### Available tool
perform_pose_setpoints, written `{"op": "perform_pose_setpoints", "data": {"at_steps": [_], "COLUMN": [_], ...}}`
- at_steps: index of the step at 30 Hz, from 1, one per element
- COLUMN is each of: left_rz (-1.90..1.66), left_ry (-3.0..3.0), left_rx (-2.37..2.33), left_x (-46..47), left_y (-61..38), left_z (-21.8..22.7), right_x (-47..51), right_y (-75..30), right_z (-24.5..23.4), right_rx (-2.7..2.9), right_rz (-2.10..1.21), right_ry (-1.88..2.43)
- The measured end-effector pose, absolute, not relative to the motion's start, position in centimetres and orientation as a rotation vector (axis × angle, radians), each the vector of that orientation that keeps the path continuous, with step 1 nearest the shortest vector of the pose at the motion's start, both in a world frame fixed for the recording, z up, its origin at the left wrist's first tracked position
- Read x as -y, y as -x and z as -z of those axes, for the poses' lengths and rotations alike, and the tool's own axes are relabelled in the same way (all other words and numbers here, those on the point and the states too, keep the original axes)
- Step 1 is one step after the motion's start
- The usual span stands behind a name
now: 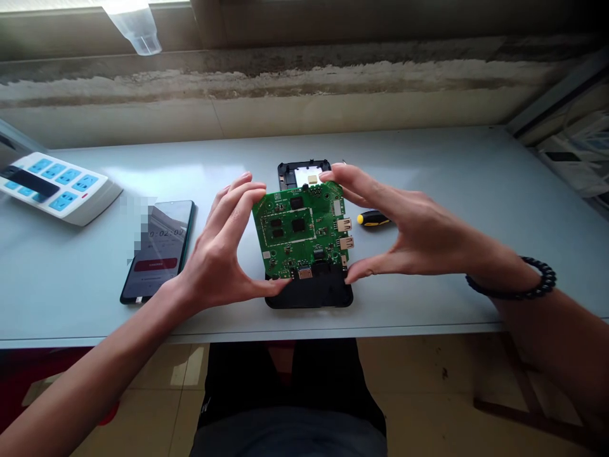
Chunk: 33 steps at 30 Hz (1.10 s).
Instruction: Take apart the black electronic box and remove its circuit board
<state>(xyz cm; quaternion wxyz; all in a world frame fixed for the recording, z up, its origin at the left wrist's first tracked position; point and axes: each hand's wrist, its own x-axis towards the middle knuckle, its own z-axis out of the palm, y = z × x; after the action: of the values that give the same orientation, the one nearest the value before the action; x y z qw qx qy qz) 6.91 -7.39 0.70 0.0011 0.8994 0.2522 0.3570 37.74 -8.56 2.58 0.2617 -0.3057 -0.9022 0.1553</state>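
Observation:
A green circuit board (290, 216) with chips and metal ports is held up, tilted, between my two hands. My left hand (226, 247) grips its left side, with fingers on the top corner and thumb at the bottom edge. On the other side, my right hand (394, 222) pinches the right corners between fingers and thumb. Below the board lies a black plastic casing part (314, 295), partly covered by it. Another black casing piece (287, 176) with a silvery plate inside shows behind the board's top edge.
A yellow and black screwdriver handle (373, 219) lies behind my right hand, partly hidden. A phone (157, 251) showing a timer rests left of my left hand. Farther left sits a white power strip (90, 197) with blue sockets. The table's front edge (404, 331) runs close to me.

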Motion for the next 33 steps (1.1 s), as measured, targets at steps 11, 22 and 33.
{"op": "perform_pose_setpoints", "data": {"at_steps": [11, 22, 33], "left_rz": [-1.113, -1.142, -1.086], "left_ry": [-2.847, -2.847, -2.861], "left_rx": [-0.819, -0.798, -0.805], "left_x": [7.38, 7.38, 7.43], "left_y": [-6.65, -6.84, -6.92], "left_z": [-0.69, -0.45, -0.45], "right_x": [8.21, 8.38, 8.08], "right_y": [-37.74, -37.4, -37.24], "right_z": [-2.09, -2.28, -1.62], "right_rx": [2.443, 2.519, 2.469], "right_rz": [-0.391, -0.339, -0.299], "right_ry": [0.842, 0.884, 0.887]}}
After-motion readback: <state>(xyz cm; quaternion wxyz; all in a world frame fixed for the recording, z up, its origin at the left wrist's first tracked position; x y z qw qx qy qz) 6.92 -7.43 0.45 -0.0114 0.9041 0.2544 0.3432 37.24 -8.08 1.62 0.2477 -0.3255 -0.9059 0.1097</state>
